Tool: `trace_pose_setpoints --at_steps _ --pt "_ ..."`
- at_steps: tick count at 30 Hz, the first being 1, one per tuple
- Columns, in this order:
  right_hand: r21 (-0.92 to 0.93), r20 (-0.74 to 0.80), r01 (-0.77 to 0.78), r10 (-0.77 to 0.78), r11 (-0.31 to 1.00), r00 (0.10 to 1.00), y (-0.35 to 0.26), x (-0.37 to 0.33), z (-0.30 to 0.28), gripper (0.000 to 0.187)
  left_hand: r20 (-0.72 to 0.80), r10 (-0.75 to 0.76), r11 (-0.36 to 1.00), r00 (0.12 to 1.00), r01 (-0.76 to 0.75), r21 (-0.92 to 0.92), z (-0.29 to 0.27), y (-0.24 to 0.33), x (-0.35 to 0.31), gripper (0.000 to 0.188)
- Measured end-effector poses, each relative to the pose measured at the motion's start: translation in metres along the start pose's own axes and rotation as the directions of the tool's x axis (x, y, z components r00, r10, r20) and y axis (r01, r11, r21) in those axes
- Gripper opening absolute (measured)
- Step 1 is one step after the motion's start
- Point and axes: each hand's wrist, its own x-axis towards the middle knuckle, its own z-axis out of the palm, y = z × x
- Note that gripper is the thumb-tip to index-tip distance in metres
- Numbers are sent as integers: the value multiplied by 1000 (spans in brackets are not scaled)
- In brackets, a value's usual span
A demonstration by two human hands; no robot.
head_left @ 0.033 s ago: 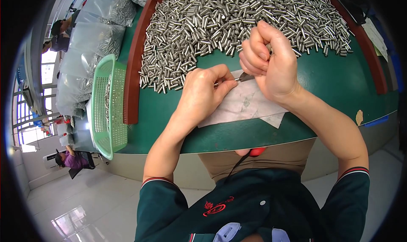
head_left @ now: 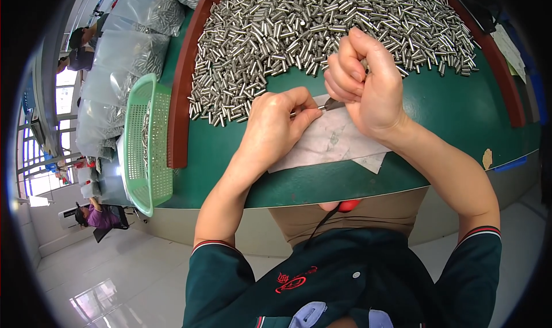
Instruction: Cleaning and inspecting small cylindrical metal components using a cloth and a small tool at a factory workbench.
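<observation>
My left hand (head_left: 275, 120) is closed, pinching a small silver metal pin (head_left: 317, 108) between thumb and fingertips. My right hand (head_left: 368, 83) is curled around a tool whose handle its fingers hide. Only a dark, flat, pointed metal blade (head_left: 332, 104) shows below the fingers, its tip at or very near the pin's end. Beneath both hands lies a stained whitish cloth (head_left: 330, 141) on the green tabletop (head_left: 454, 106). A broad heap of similar metal pins (head_left: 276, 26) spreads just beyond the hands.
Dark red wooden strips border the heap at left (head_left: 183, 92) and right (head_left: 499, 63). A green plastic basket (head_left: 161, 178) holding pins stands left of the left strip. Clear plastic bags of pins (head_left: 129, 55) line the far left. Other people (head_left: 103, 217) are in the background.
</observation>
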Motion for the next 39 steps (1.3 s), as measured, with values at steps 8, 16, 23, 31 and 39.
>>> trace_pose_setpoints --at_steps 8,16,23,31,39 --pt "-49 -11 12 -12 999 1000 2 0 1 39 25 -12 1000 1000 12 -7 0 -1 0 10" --pt "-10 15 15 -14 1000 1000 1 0 0 39 9 6 1000 1000 -6 12 0 -1 0 9" --pt "1 51 39 -39 999 998 3 -1 -1 38 16 -5 999 1000 4 40 0 0 0 10" --pt "-170 41 132 -127 977 991 8 -1 6 41 -2 2 999 1000 -2 34 0 2 1 10" --pt "-43 -12 8 -9 999 1000 1 2 2 39 323 -84 243 943 334 -911 -26 -14 4 14"
